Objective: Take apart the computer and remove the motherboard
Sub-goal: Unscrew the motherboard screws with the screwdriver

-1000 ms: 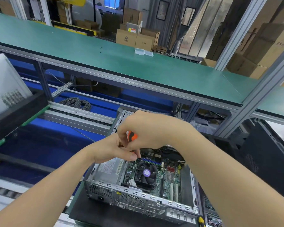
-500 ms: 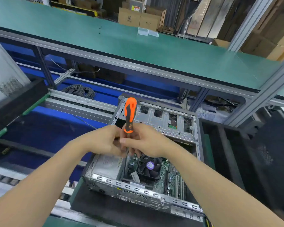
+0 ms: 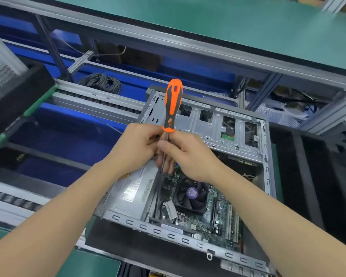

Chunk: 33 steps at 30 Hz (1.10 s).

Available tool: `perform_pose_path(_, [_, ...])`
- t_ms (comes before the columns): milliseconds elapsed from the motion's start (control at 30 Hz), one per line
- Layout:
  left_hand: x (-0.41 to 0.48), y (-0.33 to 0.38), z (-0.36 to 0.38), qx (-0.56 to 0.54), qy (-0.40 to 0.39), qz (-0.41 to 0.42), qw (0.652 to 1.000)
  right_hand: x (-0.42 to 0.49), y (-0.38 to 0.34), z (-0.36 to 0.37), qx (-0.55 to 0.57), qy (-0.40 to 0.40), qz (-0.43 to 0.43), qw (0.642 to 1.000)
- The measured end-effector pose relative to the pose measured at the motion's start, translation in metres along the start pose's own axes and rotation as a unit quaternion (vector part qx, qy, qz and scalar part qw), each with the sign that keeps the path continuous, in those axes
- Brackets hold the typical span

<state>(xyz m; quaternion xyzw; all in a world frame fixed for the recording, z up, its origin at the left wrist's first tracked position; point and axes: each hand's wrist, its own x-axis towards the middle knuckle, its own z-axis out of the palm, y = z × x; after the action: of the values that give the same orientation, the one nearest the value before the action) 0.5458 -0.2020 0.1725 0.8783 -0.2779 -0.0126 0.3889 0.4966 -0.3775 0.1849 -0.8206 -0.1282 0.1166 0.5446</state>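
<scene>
An open grey computer case (image 3: 265, 160) lies on a black foam pad. Inside it sit the green motherboard (image 3: 222, 214) with a black CPU fan (image 3: 191, 194) and, on the left, a silver power supply (image 3: 132, 190). An orange and black screwdriver (image 3: 172, 104) stands upright over the case, handle up. My right hand (image 3: 184, 154) grips its metal shaft just under the handle. My left hand (image 3: 136, 144) pinches the shaft from the left, touching my right hand. The tip is hidden behind my fingers.
A metal drive cage (image 3: 214, 126) spans the case's far half. A black foam tray (image 3: 312, 176) stands at the right, a dark tray (image 3: 14, 102) at the left. Conveyor rails (image 3: 92, 100) and a coil of cable (image 3: 102, 82) lie behind, under a green shelf (image 3: 228, 23).
The view tilted down and came closer. My right hand slid from the handle's top down to the shaft, baring the orange handle, which now stands higher above both hands.
</scene>
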Motion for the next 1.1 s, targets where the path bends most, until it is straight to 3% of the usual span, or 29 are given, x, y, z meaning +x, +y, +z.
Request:
perform_pose_path(467, [0.001,0.005,-0.005,0.004,-0.020,0.026,0.999,0.004,-0.030,-0.035,0.058,0.059,-0.022,0.996])
perform_pose_path(633, [-0.007,0.017,-0.013,-0.029,-0.097,0.020,0.995,-0.015,-0.049,-0.058,0.061,0.104,-0.032,0.992])
perform_pose_path(733, [-0.017,0.026,-0.012,-0.002,-0.156,0.043,0.987,-0.033,-0.061,-0.076,0.043,0.134,-0.042,0.989])
perform_pose_path(867, [-0.033,0.041,0.007,0.075,-0.159,0.073,0.982,-0.062,-0.075,-0.106,0.018,0.181,-0.053,0.982])
perform_pose_path(1000, [-0.039,0.056,0.026,0.091,-0.183,0.034,0.978,-0.088,-0.083,-0.130,0.023,0.222,-0.070,0.972])
perform_pose_path(1100, [-0.041,0.066,0.042,0.044,-0.136,0.002,0.990,-0.103,-0.088,-0.141,0.038,0.247,-0.082,0.965])
